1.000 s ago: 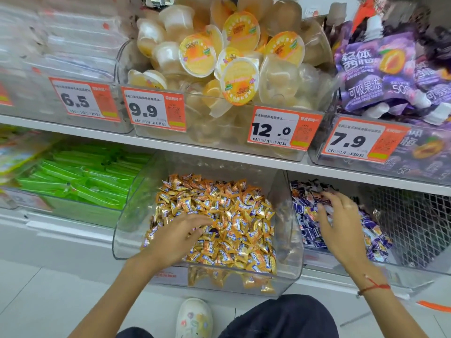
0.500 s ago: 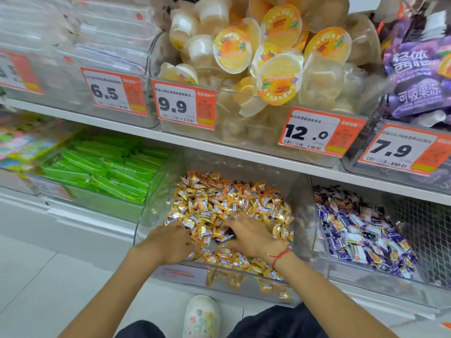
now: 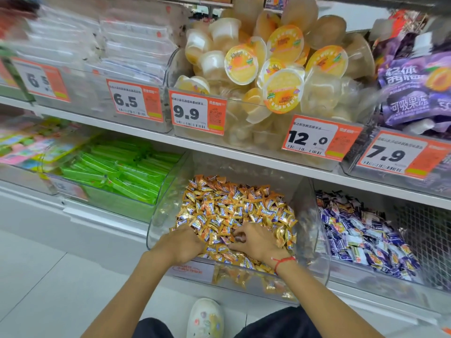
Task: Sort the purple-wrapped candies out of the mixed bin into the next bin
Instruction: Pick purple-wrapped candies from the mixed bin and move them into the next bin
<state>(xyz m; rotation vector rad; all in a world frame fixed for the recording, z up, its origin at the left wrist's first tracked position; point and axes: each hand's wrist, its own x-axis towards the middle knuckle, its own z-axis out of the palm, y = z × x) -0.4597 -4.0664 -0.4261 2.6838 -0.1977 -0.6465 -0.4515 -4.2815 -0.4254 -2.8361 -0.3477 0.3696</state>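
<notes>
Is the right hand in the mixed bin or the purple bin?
In the mixed bin: right hand rests among gold candies.

Both my forearms reach forward and up from the bottom of the view, bare, converging a little toward each other. My left hand lies palm down, knuckles up, its fingers curled and dug in so the tips are out of sight. My right hand sits just beside it, also palm down, fingers bent and spread slightly, the fingertips pointing toward the left hand; I cannot tell whether they pinch anything. A red string bracelet circles my right wrist. Below, my dark-clothed knees and one pale patterned shoe show.
</notes>
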